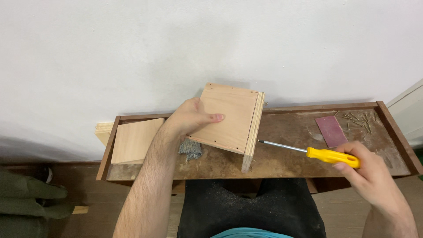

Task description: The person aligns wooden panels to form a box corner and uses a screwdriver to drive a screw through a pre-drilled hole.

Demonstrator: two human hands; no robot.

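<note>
My left hand [192, 118] grips the pale plywood box assembly [229, 119], thumb laid across its broad upper panel and fingers wrapped under the near-left edge. The assembly is tilted, its lower right corner resting on the work surface and its upper end raised toward the white wall [176, 44]. A thick plywood side panel [254, 130] stands edge-on along the assembly's right side, showing its layered edge. Small screw heads are visible along the borders of the upper panel.

My right hand [369, 169] is closed around the yellow plastic handle of the screwdriver [308, 152]. The steel shaft runs left from the handle, nearly level, and its tip meets the outer face of the side panel at about mid-height.

Both items sit over the long brown wooden tray bench [286, 163], which has a raised rim and a dusty, worn surface. Just below my left wrist lies a grey wad of steel wool [190, 150]. To the left, a square light plywood sheet [134, 140] rests flat in the tray's left end. At the far right, a rectangular reddish sheet of sandpaper [331, 131] lies near a loose scatter of small brass-coloured screws [358, 120], well apart from the box assembly.
</note>
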